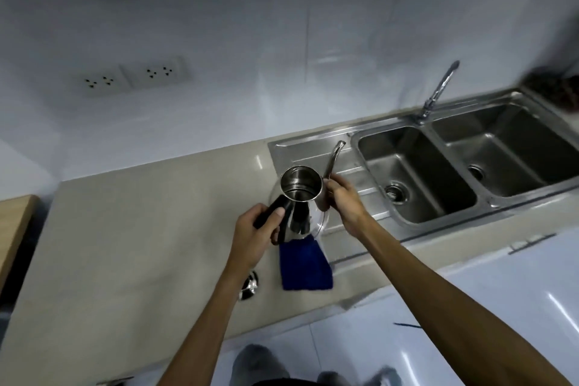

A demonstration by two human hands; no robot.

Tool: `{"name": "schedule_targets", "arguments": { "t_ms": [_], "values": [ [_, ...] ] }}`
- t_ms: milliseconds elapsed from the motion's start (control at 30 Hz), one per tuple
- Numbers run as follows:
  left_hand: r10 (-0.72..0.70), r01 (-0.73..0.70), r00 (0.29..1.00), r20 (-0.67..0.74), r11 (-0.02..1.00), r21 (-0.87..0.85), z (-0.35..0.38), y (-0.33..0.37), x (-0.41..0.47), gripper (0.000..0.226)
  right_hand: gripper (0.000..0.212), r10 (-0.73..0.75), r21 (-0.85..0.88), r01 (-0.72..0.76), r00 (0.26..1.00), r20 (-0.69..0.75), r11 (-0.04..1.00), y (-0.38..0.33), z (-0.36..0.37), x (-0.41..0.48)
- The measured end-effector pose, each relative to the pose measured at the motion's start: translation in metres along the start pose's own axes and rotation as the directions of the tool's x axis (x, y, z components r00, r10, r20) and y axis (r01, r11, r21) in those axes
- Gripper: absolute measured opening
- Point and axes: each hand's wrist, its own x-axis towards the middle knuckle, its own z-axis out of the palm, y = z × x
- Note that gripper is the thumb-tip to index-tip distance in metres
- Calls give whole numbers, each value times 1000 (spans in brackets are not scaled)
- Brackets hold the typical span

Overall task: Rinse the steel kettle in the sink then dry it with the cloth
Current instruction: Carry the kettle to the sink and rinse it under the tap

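Kettle (301, 197): one, shiny steel.
Left hand (254, 236): we are gripping its black handle (272, 213).
Right hand (344, 201): fingers clasping its body.
Cloth (305, 268): one, blue.

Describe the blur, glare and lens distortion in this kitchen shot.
Head view: wide-angle lens bows the beige stone countertop; frame edges smear, centre is sharper; glare streaks the glossy white cabinet fronts; the shiny steel gooseneck kettle mirrors dark reflections.
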Motion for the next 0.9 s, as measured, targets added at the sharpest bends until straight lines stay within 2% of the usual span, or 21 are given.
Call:
{"name": "schedule_targets", "arguments": {
  "t_ms": [233, 333, 400, 567, 700, 800, 900],
  "values": [
    [4, -2, 1000, 20, 997, -76, 163, 21, -5, 29, 24, -25, 13, 26, 999, -38, 1000, -49, -158, 6],
    [-27, 28, 999, 18, 994, -102, 219, 25, -8, 23, 25, 4, -18, -4, 999, -36, 1000, -62, -207, 15],
    [-28, 29, 999, 18, 994, -104, 246, 25, -6, 28, 26, 26, -55, -26, 1000, -15, 998, -68, -231, 22],
    [-38, 37, 999, -7, 997, -71, 283, 23, 11, 38, 25, 79, -105, -70, 994, 79, 992, -80, -256, 53],
    [-61, 52, 995, -77, 991, -121, 298, 21, 28, 42, 28, 78, -175, -52, 986, 144, 983, -84, -257, 85],
    [-91, 61, 983, -159, 980, -187, 313, 26, 41, 56, 26, 58, -190, -23, 982, 179, 982, -91, -256, 102],
    [-161, 91, 937, -309, 969, -229, 338, 28, 55, 60, 27, 60, -203, -14, 974, 220, 979, -99, -256, 122]
  ]
}}
